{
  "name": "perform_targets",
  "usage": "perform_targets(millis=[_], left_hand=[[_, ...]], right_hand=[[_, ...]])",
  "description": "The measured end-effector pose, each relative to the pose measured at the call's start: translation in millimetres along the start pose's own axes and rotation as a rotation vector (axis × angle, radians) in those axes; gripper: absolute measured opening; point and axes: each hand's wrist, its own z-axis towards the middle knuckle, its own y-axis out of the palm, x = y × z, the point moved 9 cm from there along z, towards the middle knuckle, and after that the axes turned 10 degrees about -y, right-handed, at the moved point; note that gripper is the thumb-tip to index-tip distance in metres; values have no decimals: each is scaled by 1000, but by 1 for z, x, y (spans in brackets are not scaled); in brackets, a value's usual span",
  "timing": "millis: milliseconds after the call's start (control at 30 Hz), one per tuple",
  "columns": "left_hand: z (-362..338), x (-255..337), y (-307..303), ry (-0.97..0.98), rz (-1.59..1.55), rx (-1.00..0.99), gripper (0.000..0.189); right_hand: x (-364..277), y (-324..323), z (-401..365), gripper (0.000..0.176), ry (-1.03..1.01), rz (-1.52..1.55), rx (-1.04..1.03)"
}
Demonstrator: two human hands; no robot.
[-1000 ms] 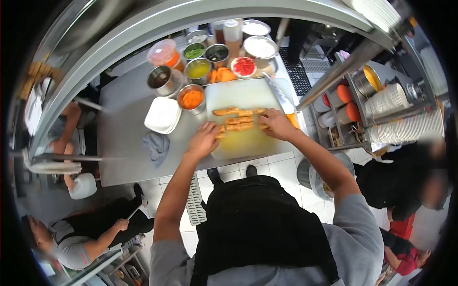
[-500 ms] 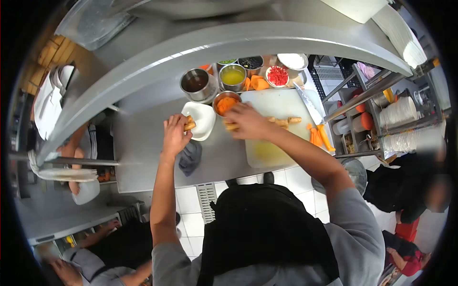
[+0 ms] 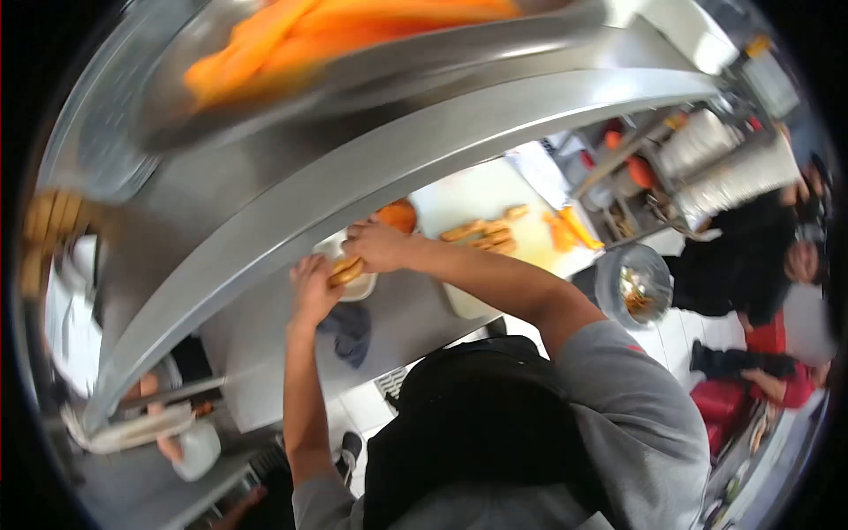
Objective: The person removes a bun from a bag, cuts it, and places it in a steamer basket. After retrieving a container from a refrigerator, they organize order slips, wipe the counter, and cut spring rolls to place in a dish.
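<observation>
My left hand (image 3: 314, 284) is closed around golden-brown fried roll pieces (image 3: 345, 270), held over a white dish (image 3: 360, 288). Right beside it, my right hand (image 3: 376, 245) reaches over the dish's far side with fingers curled down; what they hold is hidden. A metal bowl of orange shreds (image 3: 397, 215) sits just beyond my right hand, partly covered by it. More fried roll pieces (image 3: 484, 237) lie on the white cutting board (image 3: 459, 196), under my right forearm's far side. A dark grey cloth (image 3: 350, 334) rests on the steel counter near my left wrist.
A steel shelf edge (image 3: 389, 159) crosses above the counter, with a blurred tray of orange strips (image 3: 353, 35) on it. Orange strips (image 3: 579, 228) lie at the board's right. A waste bin (image 3: 638, 287) stands to the right. Other people (image 3: 742, 256) are on both sides.
My right hand has moved left from beside the orange-filled bowl to the white dish, next to my left hand. The view has shifted, so the shelf hides the back containers and shows the tray above.
</observation>
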Motion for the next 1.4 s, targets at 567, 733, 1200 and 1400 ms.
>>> perform_targets(millis=[567, 733, 1200, 1400], left_hand=[[45, 175, 115, 167, -144, 29, 29], [-8, 87, -4, -73, -177, 365, 27], [25, -42, 37, -130, 81, 85, 23], [10, 2, -5, -162, -137, 188, 23]], right_hand=[[143, -80, -297, 26, 700, 77, 66], [63, -106, -176, 36, 299, 279, 255], [-7, 25, 46, 28, 166, -74, -214], [15, -32, -14, 20, 117, -13, 128]])
